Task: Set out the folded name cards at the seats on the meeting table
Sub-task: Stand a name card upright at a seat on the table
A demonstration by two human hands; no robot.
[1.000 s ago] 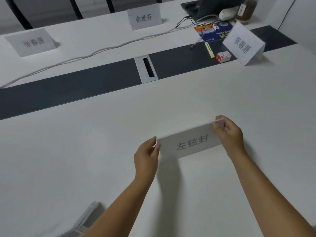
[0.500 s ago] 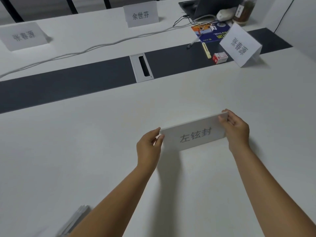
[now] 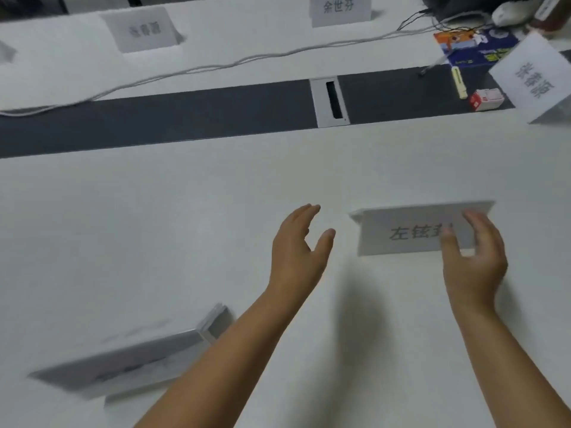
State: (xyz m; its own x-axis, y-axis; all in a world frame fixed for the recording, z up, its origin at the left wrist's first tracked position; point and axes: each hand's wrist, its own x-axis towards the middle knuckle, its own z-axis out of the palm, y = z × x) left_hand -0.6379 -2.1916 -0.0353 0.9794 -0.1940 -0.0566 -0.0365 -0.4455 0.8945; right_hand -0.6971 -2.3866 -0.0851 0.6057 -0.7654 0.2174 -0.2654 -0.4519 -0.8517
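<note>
The card (image 3: 414,230) has been released onto the worktop (image 3: 185,227); left hand (image 3: 296,254) spread empty at 9 o'clock, right hand (image 3: 472,261) open, overlapping it.

Wide white counter (image 3: 154,230) filling nearly everything, evenly lit. Dark grey strip (image 3: 185,118) crossing from nine to three o'clock, broken by a white cable hatch (image 3: 330,101) toward one o'clock. Grey cable (image 3: 216,64) trailing beyond the strip.
</note>
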